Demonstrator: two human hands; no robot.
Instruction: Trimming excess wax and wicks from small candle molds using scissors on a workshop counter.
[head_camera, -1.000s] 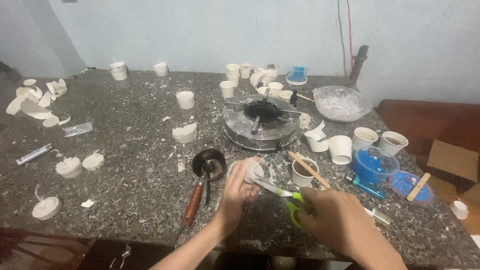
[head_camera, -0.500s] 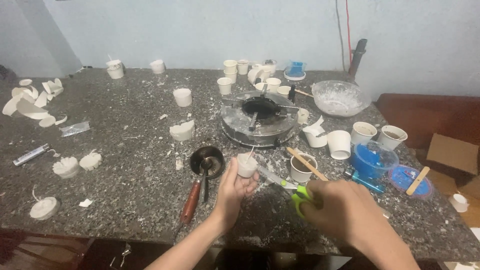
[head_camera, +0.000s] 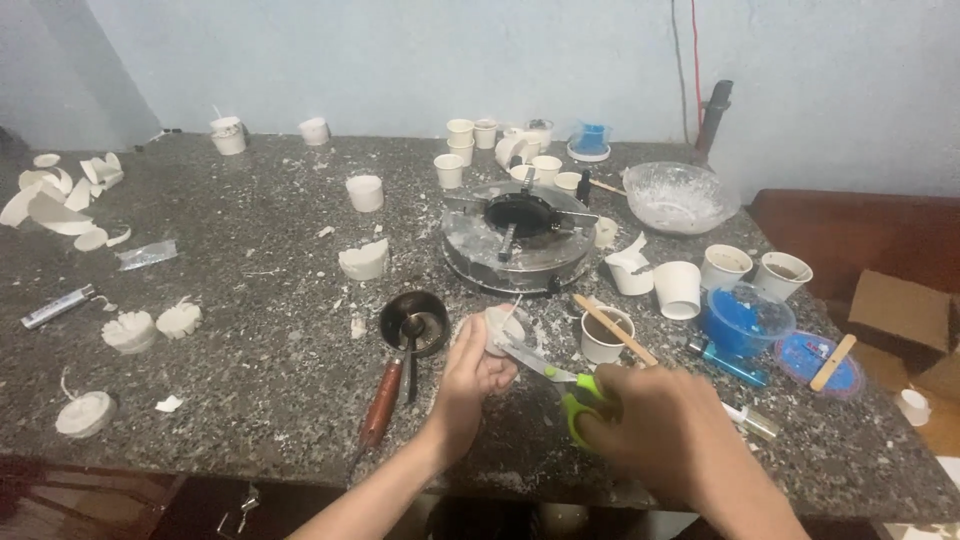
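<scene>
Near the counter's (head_camera: 250, 330) front edge, just at six o'clock from the round metal burner (head_camera: 518, 236), the left hand (head_camera: 472, 372) holds a small white candle (head_camera: 500, 328) with a thin wick standing up from its top. Its fingers are curled around the candle from below and behind, pinching it clear of the counter. Scissors (head_camera: 560, 385) lie at about four o'clock from the candle, their long axis running from the green handles at lower right up to the blade tips at upper left, so the tips sit just under the candle, touching or nearly so; which one I cannot tell. The right hand (head_camera: 660, 430) is closed through and over the green handles, and the blades look almost together. Of the two hands the left is on the candle itself; the right meets it only through the blades.

At nine o'clock from the candle, just beside it, a small dark pan (head_camera: 413, 322) rests with its brown handle pointing toward the front edge. At three o'clock stands a white cup (head_camera: 604, 337) with a wooden stick (head_camera: 612, 328) lying across it, and further right a blue bowl (head_camera: 748, 320)
</scene>
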